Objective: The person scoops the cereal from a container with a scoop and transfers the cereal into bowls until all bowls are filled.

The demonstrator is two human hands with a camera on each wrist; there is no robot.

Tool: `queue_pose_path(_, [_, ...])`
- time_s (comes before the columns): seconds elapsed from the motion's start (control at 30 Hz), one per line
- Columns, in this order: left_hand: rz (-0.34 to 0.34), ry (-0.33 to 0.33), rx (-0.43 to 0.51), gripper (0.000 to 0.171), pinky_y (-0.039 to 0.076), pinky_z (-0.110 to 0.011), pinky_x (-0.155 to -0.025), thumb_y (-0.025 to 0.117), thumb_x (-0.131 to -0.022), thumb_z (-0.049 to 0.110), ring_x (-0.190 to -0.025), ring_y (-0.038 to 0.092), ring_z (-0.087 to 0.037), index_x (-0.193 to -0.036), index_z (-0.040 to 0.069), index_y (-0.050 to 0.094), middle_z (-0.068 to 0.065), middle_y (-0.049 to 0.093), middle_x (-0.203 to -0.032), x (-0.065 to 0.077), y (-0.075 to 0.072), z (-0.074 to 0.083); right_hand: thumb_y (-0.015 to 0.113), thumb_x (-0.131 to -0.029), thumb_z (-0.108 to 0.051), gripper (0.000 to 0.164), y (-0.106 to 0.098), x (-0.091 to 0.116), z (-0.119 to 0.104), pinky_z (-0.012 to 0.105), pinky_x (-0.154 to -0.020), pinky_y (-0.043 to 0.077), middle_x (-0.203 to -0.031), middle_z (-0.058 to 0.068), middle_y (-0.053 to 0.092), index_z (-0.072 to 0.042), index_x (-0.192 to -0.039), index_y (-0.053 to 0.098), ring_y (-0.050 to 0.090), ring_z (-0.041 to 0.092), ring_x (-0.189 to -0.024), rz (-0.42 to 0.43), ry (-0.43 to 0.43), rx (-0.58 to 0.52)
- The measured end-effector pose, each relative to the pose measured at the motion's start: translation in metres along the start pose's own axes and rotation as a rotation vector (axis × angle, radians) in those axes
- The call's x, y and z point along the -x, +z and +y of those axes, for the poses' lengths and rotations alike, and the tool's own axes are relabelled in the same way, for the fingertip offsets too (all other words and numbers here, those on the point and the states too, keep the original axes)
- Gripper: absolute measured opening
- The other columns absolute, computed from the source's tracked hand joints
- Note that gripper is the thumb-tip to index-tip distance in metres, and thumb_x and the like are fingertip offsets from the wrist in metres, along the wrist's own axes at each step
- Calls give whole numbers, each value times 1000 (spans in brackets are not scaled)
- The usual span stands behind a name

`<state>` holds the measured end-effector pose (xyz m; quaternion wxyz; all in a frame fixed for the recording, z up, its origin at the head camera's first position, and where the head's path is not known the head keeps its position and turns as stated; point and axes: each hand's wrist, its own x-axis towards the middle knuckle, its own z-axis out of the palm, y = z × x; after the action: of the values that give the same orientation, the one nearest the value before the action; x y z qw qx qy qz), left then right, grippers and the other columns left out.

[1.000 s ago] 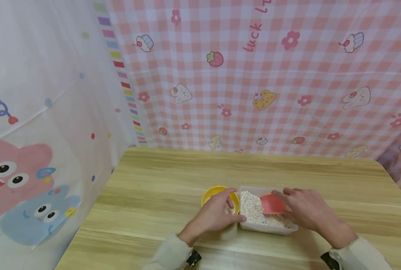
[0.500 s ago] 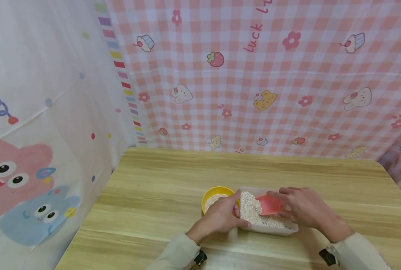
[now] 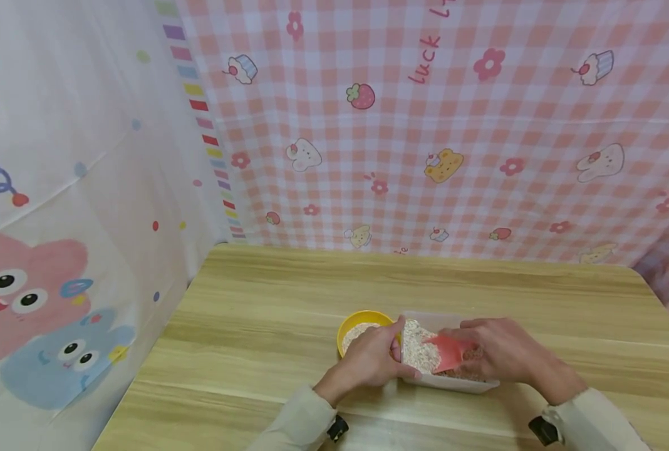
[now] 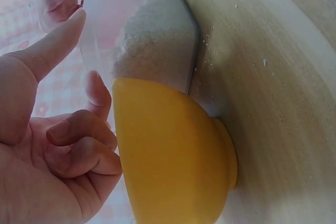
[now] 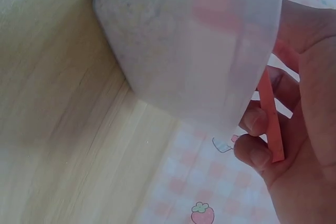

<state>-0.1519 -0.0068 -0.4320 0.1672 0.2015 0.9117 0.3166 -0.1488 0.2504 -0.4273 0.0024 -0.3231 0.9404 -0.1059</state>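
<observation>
In the head view a translucent plastic box of rolled oats stands on the table. My right hand grips a pink-red scoop, its blade down in the oats; the handle shows between curled fingers in the right wrist view. My left hand holds the box's left end between thumb and forefinger, its other fingers curled beside a yellow bowl. The bowl stands close against the box's left end, with pale flakes inside. My left hand hides part of its rim.
The wood-grain table extends around the box and bowl. A few flakes lie scattered on it near the box. Behind the table hangs a pink checked cloth, with a white printed cloth at the left.
My left hand has moved right from over the bowl onto the box's end. The scoop has slid left and deeper into the oats, now tilted, with my right hand following.
</observation>
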Motion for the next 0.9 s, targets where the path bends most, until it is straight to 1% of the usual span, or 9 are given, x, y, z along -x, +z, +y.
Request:
queue_pose_path(0.03, [1,0,-2,101,37,-20,-55,88,-73,37,-57,46,-3,-154,11,34,13,54,-66,0,0,0,85,-74,-37,56,0,0,0,48,-76,56,-112,10,72,-22,-126,70,69,28,-98,-10,6,-10])
queue_pose_path(0.13, [2,-1,-5,101,37,-20,-55,88,-73,37,-57,46,-3,-154,11,35,13,54,-66,0,0,0,85,-74,-37,55,0,-2,-1,39,-69,55,-106,2,73,-21,-125,70,67,15,-86,-26,3,-40])
queue_pose_path(0.27, [2,-8,-2,101,37,-20,-55,89,-72,36,-57,46,-3,-154,11,35,13,54,-67,0,0,0,85,-74,-36,54,0,-4,-2,27,-62,47,-99,-7,72,-21,-125,70,53,-1,-73,-38,-4,-63])
queue_pose_path(0.4, [12,-4,10,100,37,-19,-55,89,-72,35,-57,45,-2,-153,11,37,14,54,-66,0,0,-1,85,-75,-36,53,2,-6,-4,27,-64,48,-104,-6,72,-22,-124,70,55,-1,-77,-35,-16,-72])
queue_pose_path(0.53, [23,9,18,99,36,-19,-55,90,-71,35,-57,44,-1,-152,9,39,15,54,-66,-1,0,-2,84,-77,-37,50,6,-8,-7,23,-60,44,-99,-8,72,-20,-122,71,52,-3,-71,-8,-40,-105])
queue_pose_path(0.6, [26,15,17,99,36,-19,-55,90,-71,35,-56,43,-1,-152,9,39,15,53,-66,-1,0,-3,83,-78,-39,50,8,-9,-9,22,-58,42,-93,-10,70,-19,-122,71,48,-3,-68,-2,-43,-121])
queue_pose_path(0.67, [25,16,15,99,36,-19,-54,90,-71,35,-56,43,-1,-152,9,39,15,53,-66,-1,0,-3,82,-79,-42,50,9,-10,-10,21,-57,40,-93,-10,69,-19,-122,71,46,-3,-67,-3,-32,-126])
queue_pose_path(0.73, [22,15,10,99,36,-19,-54,90,-71,35,-56,43,-1,-152,9,39,15,53,-66,-1,0,-3,81,-79,-43,51,10,-10,-11,23,-59,42,-95,-9,71,-18,-122,70,48,-2,-69,-9,-17,-118])
queue_pose_path(0.9, [10,7,-6,99,37,-20,-54,89,-71,37,-56,44,-2,-152,11,39,15,54,-66,-2,1,-2,82,-79,-42,52,10,-8,-13,31,-67,50,-106,-2,73,-17,-123,70,60,5,-81,-22,17,-104])
